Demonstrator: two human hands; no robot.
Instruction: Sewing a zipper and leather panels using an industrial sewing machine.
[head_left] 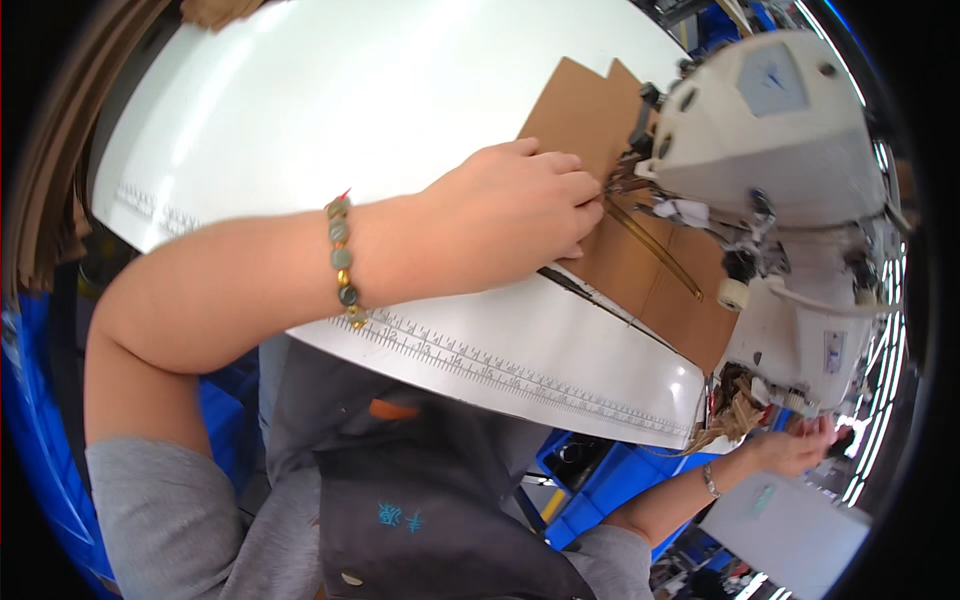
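Note:
A flat brown panel (575,105) with a notched far end lies under the head of a white sewing machine (800,130). Its material, leather or card, cannot be told. My left hand (525,215) rests palm down on the panel beside the needle area, fingers bent and pressed on it, fingertips mostly hidden. A thin brass-coloured bar (655,248) lies across the panel, right of those fingers. At the machine's right end, my right hand (798,450) has its fingers curled against a dark round part (845,440) that looks like the handwheel; the contact is small and partly hidden.
The white tabletop (300,110) carries a printed ruler scale (480,370) along its near edge. Brown scraps (735,410) gather below the machine's right side. Blue bins (600,500) stand under the table. Brown sheets (55,170) hang at the far left.

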